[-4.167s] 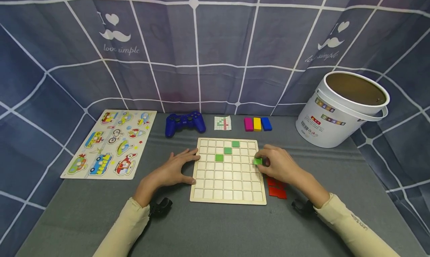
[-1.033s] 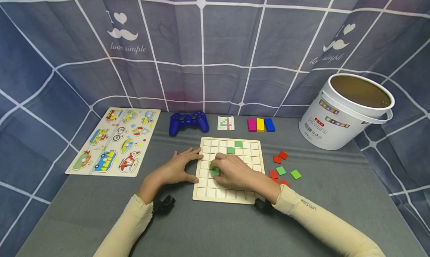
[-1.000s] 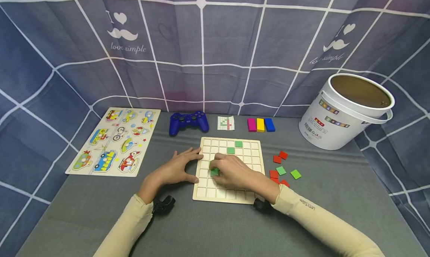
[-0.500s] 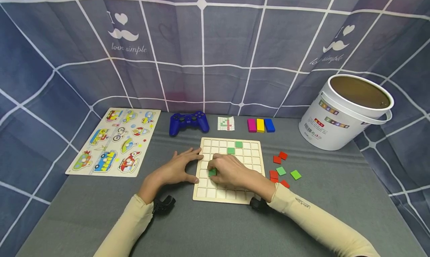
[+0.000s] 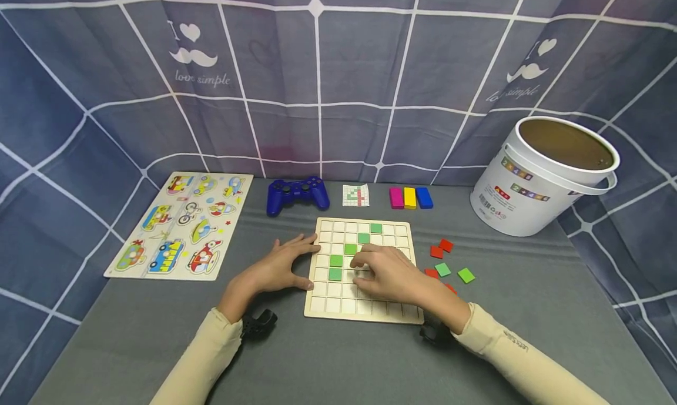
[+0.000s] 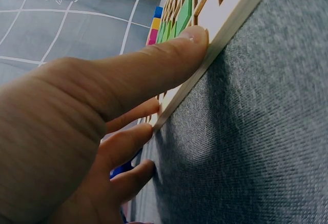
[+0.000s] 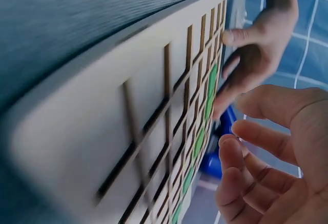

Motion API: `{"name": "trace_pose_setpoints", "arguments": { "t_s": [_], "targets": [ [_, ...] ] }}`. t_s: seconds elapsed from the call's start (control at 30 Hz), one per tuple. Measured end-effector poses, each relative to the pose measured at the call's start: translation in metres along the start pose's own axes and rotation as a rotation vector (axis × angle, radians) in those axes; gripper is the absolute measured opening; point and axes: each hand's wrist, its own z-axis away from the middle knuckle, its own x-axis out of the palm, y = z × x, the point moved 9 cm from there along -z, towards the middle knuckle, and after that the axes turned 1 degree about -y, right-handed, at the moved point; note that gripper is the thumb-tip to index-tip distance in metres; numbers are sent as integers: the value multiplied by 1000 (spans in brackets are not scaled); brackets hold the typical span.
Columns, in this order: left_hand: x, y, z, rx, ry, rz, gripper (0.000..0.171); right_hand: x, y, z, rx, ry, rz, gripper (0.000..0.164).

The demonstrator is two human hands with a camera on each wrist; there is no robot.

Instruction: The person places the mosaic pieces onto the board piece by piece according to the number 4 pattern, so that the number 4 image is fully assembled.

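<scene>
A square wooden grid board (image 5: 346,305) lies on the grey cloth, with several green tiles (image 5: 335,260) sitting in its cells in a stepped line. My left hand (image 5: 277,267) rests at the board's left side. In the left wrist view its thumb (image 6: 174,55) lies on the board's rim, with the other fingers spread along the edge. Over the middle of the board is my right hand (image 5: 391,273), just right of the lowest green tile (image 5: 335,274). Its fingers are loosely bent and hold nothing, with a gap between thumb and fingertips in the right wrist view.
Right of the board lie several loose red tiles (image 5: 436,251) and two green tiles (image 5: 466,275). Behind stand a blue game controller (image 5: 297,194), a printed pattern card (image 5: 355,195) and three coloured blocks (image 5: 409,197). A picture puzzle board (image 5: 185,228) is left, a white bucket (image 5: 520,187) right.
My right hand has let go of a green tile, now in a cell at lower left, and moved right. Two more green tiles sit on the board than 4.2 seconds ago. My left hand stays put.
</scene>
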Motion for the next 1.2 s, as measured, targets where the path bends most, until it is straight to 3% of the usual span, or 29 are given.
{"name": "trace_pose_setpoints", "arguments": {
  "t_s": [0.23,0.43,0.6,0.7,0.97,1.2],
  "targets": [
    [0,-2,1,-4,3,3,85,-30,35,47,88,82,-3,15],
    [0,-5,0,-18,-5,22,87,-54,84,98,267,118,38,21],
    [0,-3,0,-7,-6,27,86,-65,116,132,424,100,158,32],
    [0,-3,1,-11,-6,35,86,-65,125,139,457,77,206,37],
    [2,-3,0,0,-7,25,87,-66,135,146,486,83,231,30],
    [2,-4,-2,-7,-4,28,87,-67,138,153,495,78,200,21]
  ]
}}
